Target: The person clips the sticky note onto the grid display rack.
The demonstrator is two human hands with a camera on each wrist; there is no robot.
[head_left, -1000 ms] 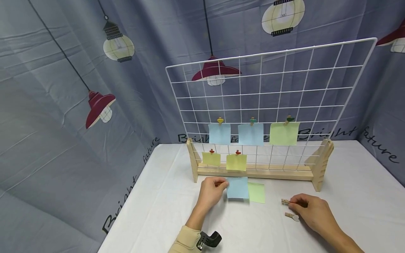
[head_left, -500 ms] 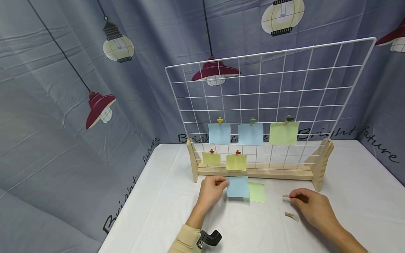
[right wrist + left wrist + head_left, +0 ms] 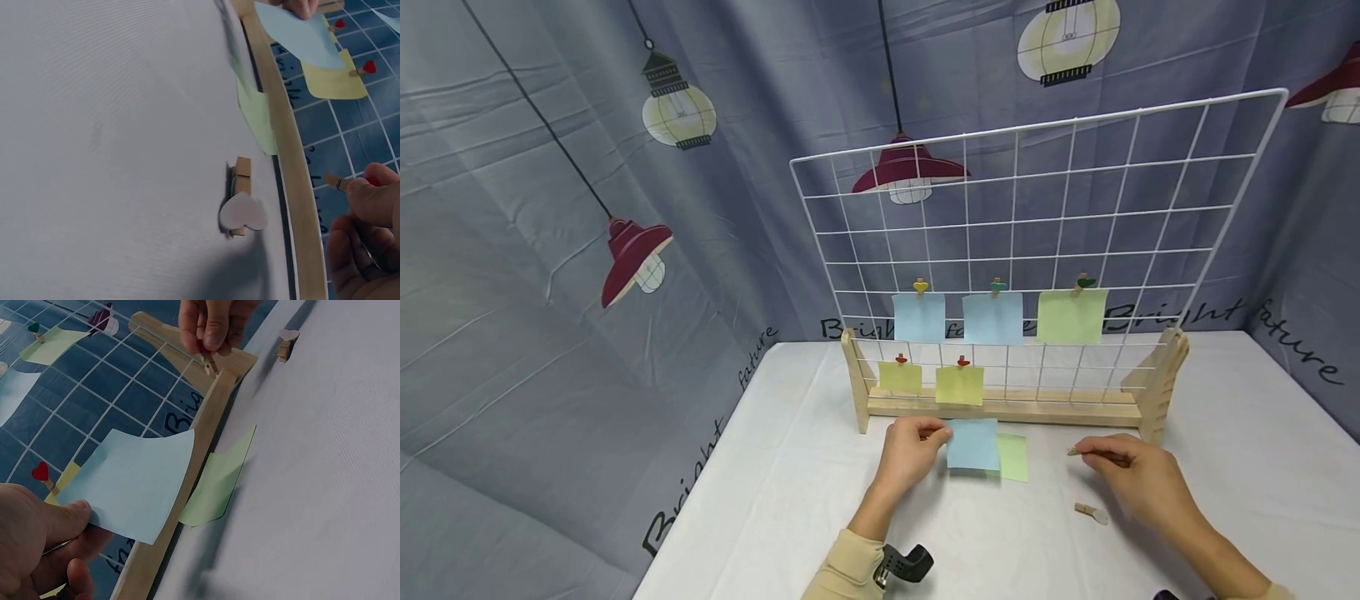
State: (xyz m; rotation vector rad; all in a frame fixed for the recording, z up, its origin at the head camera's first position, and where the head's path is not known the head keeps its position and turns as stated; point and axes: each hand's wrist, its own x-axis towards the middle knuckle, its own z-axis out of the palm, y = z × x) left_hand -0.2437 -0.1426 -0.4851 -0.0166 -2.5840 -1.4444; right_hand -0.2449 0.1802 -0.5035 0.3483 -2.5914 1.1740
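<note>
My left hand (image 3: 911,457) pinches a blue sticky note (image 3: 973,444) by its left edge, held off the table. In the left wrist view the note (image 3: 134,487) is a little curved between thumb and fingers. My right hand (image 3: 1138,477) pinches a small wooden clothespin (image 3: 337,182) above the table; a bit of red shows by the thumb, most of the pin being hidden. A second clothespin with a pale heart (image 3: 243,211) lies on the table below that hand. Partly behind the blue note, a green sticky note (image 3: 1014,458) lies on the table.
A white wire grid (image 3: 1037,223) stands on a wooden base (image 3: 1037,411) at the table's back. Clipped to it are two blue notes (image 3: 919,318), a green note (image 3: 1071,317) and two yellow notes (image 3: 959,386). A patterned curtain (image 3: 737,233) hangs behind.
The right hand has lifted its clothespin off the table and moved it up toward the grid. The left hand, with the blue note, has shifted slightly right.
</note>
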